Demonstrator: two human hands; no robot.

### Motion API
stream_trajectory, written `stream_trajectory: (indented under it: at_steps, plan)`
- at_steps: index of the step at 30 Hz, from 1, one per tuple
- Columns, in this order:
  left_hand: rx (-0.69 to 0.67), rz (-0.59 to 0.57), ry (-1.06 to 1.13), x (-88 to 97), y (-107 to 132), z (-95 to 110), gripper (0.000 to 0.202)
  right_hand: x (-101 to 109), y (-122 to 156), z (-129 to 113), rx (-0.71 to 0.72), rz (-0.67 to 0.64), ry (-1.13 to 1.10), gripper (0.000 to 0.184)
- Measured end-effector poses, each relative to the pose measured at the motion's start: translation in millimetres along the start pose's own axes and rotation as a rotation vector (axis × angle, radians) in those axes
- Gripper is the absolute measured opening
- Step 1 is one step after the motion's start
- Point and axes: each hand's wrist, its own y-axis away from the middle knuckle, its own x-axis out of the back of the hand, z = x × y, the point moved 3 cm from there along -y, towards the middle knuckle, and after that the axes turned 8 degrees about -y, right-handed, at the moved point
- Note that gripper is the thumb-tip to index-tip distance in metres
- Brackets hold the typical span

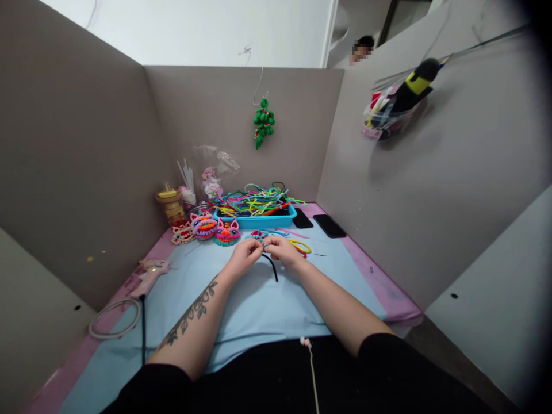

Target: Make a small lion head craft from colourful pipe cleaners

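Observation:
My left hand [247, 253] and my right hand [280, 250] meet over the middle of the table, fingertips pinched together. From between them a black pipe cleaner [273, 269] curves down toward me. A small bit of blue pipe cleaner [265, 248] shows at the right fingertips; how the two pieces join is too small to tell. Just behind my hands lie blue and red pipe cleaner pieces [259, 234], partly hidden. Beside my right hand is a looped yellow pipe cleaner [304, 246].
Behind stands a blue tray [259, 221] heaped with colourful pipe cleaners. Several animal-face pipe cleaner pieces [227, 232] sit left of it, near a drink cup [171, 206]. Two phones [329, 226] lie right. A pink glue gun [150, 277] rests left with its cable. Grey partitions [241, 126] enclose the table.

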Motion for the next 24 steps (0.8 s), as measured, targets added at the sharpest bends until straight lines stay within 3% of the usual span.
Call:
stream_trajectory:
  at_steps: [24]
  plan:
    - [-0.01,0.005,-0.006,-2.9,-0.4,-5.1,0.017,-4.2,1.7,-4.3,0.001,0.015,0.009,0.006]
